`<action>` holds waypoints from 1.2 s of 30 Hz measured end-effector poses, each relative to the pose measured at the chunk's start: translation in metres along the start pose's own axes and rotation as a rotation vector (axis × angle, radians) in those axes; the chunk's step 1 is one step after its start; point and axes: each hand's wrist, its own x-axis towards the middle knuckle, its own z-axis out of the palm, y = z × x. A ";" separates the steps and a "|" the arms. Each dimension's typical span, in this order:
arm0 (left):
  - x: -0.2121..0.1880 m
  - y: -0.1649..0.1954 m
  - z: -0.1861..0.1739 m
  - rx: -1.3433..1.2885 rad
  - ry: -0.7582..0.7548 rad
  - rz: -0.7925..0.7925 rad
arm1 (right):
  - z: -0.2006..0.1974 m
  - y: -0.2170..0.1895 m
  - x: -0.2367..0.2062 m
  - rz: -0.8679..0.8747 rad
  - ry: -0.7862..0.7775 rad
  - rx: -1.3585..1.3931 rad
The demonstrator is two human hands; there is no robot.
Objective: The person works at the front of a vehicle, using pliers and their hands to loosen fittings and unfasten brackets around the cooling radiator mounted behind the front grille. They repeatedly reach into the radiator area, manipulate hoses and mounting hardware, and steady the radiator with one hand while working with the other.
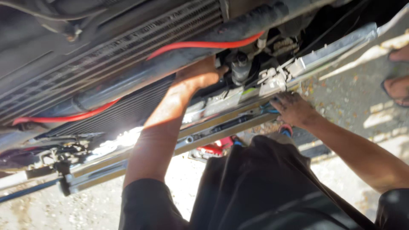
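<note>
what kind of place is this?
Probably outdoors, at the front of a vehicle under repair. The finned radiator with a red cable across it, the metal crossbar that both hands work at, and sunlit gravelly ground point to that.

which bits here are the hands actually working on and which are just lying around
In hand: left hand reaching in beside the dark cylindrical part; right hand on the metal crossbar.
Lying about: red hose; red tool on the ground.
</note>
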 end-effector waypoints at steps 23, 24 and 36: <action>0.023 -0.029 0.040 -0.112 0.479 0.018 | 0.024 0.064 0.014 -0.006 -0.108 1.168; 0.023 -0.029 0.041 -0.117 0.457 -0.030 | 0.024 0.061 0.014 -0.013 -0.081 1.211; 0.031 -0.021 0.030 -0.111 0.307 -0.193 | -0.011 0.029 0.025 -0.134 0.360 0.781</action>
